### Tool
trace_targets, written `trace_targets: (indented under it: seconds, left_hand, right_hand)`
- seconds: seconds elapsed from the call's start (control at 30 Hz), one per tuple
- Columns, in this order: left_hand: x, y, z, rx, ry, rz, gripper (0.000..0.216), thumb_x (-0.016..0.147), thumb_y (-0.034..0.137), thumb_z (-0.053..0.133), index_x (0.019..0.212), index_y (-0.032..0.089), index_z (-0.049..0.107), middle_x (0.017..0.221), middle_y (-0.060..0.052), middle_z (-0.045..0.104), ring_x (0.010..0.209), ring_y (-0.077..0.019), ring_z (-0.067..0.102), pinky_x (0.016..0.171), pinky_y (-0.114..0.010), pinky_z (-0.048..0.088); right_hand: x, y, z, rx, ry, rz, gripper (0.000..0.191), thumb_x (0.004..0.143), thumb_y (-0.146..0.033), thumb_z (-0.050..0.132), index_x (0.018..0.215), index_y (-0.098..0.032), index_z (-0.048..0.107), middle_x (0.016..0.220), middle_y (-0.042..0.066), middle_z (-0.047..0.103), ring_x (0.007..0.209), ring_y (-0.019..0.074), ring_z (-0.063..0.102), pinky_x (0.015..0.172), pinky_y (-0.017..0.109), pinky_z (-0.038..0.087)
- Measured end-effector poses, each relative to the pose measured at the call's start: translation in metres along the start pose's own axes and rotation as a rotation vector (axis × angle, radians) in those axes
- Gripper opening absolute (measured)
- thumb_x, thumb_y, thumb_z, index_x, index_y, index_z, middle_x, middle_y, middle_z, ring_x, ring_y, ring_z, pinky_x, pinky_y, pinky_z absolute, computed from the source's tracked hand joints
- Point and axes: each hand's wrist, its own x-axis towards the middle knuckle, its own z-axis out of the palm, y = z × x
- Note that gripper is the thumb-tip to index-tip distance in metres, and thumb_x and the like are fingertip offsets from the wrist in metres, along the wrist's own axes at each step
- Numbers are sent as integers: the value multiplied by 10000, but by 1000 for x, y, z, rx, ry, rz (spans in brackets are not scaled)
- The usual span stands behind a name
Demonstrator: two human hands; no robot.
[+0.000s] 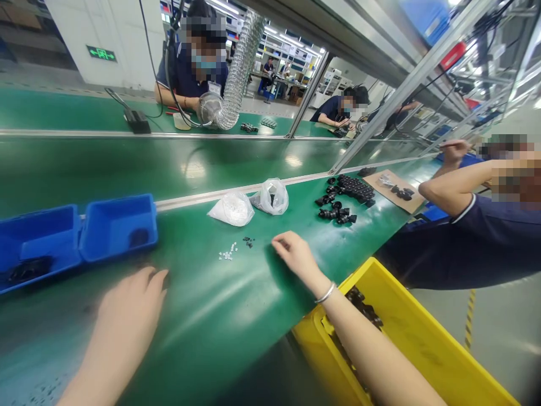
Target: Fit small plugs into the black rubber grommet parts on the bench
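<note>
L bins: two blue rectangular plastic bins [118, 225] side by side, beyond and to the left of the left hand. Far-left one holds dark parts.
L hand: left hand [131, 307] palm down on the green bench mat [211, 327], fingers together, slightly bent. Dark spot at the fingertips. Can't tell if it grips anything or just rests.
White bits: tiny white plastic bits [228, 255] loose on the mat, btwn the two hands, nearer the right hand, not touched.
Black bits: tiny black bits [248, 242] just right of the white ones, near the right hand's fingertips, apart from them.
Bags: two clear crumpled plastic bags [232, 208], touching each other, beyond both hands. Contents look whitish, not resolvable.
R hand: right hand [296, 256] knuckles up, fingers curled w/ tips down at the mat. Can't tell whether it pinches a bit or is empty. Thin silver metal bangle [326, 293] on the wrist.
Black parts: heap of black round moulded parts [344, 197] beyond and right of the right hand, well apart.
Card: brown cardboard sheet [395, 189] right of the heap, a few more black parts on it.
Crate: yellow plastic crate [422, 344] under the right forearm, off the bench edge, black parts inside.
Co-worker: person in a dark blue short-sleeved shirt [465, 242] at far right, arm raised.
</note>
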Motion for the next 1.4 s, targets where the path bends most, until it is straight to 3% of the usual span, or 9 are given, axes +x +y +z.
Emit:
trace_targets:
  seconds: [0.17, 0.27, 0.4, 0.5, 0.67, 0.83, 1.07, 1.17, 1.4]
  left_hand:
    - [2, 15, -7, -42, -20, 76, 349, 891, 206, 417, 1165, 111, 610, 1147, -201, 625, 957, -328, 609, 781, -445, 499]
    - [3, 24, -9, -140, -50, 86, 350, 886, 209, 408, 1144, 107, 620, 1097, -197, 637, 911, -308, 634, 798, -435, 508]
    - [1, 26, -7, -359, -67, -5, 319, 893, 224, 375, 1042, 152, 648, 1055, -163, 619, 777, -264, 655, 663, -368, 514]
    - [-1, 26, -8, -702, -114, -138, 249, 874, 340, 462, 994, 203, 632, 1049, -110, 615, 750, -225, 646, 639, -322, 501]
    - [-1, 39, -31, -1659, -490, -460, 335, 860, 485, 514, 1037, 203, 555, 834, -50, 657, 670, -176, 617, 643, -299, 486]
    - [-1, 55, -42, -2201, -589, -565, 338, 858, 371, 539, 1131, 172, 550, 1164, -141, 584, 937, -267, 642, 767, -370, 488]
    - [-6, 61, -21, -2118, -547, -339, 383, 808, 246, 630, 1165, 213, 497, 1152, -80, 554, 1087, -243, 571, 954, -401, 434]
    - [-9, 63, -19, -2018, -501, -300, 345, 824, 196, 571, 1156, 206, 477, 1084, -62, 570, 1084, -219, 548, 978, -393, 425]
    - [-16, 60, -17, -1689, -414, -255, 356, 869, 160, 466, 1218, 234, 472, 1213, -76, 543, 1140, -227, 527, 1015, -394, 416]
  right_hand:
    - [3, -52, 44, 105, -132, -181, 63, 884, -204, 578, 899, -193, 639, 837, 8, 624, 769, 117, 580, 737, 236, 461]
    - [9, -60, 55, 113, -127, -205, 60, 891, -197, 571, 884, -172, 626, 828, 19, 604, 755, 129, 565, 711, 251, 454]
    - [10, -59, 58, 93, -121, -205, 119, 904, -202, 554, 804, -168, 610, 782, 16, 589, 722, 135, 552, 672, 254, 443]
    - [6, -59, 59, 77, -112, -199, 109, 896, -205, 570, 801, -173, 612, 776, 11, 593, 719, 135, 556, 668, 251, 442]
    - [4, -58, 60, 88, -92, -206, 104, 891, -198, 569, 805, -177, 622, 774, 15, 595, 725, 142, 561, 672, 256, 445]
    - [-3, -73, 48, 166, -84, -232, 139, 907, -218, 534, 810, -178, 625, 751, 21, 586, 700, 147, 551, 664, 271, 451]
    - [-55, -117, 37, 365, -242, -457, 102, 933, -196, 505, 910, -191, 605, 812, 31, 612, 748, 139, 570, 680, 274, 485]
    - [-66, -124, 46, 284, -241, -556, 126, 945, -151, 463, 955, -173, 586, 851, 52, 604, 786, 150, 562, 710, 296, 496]
    - [-70, -129, 48, -25, -280, -673, 216, 955, -116, 377, 973, -145, 590, 821, 75, 572, 747, 184, 532, 662, 339, 498]
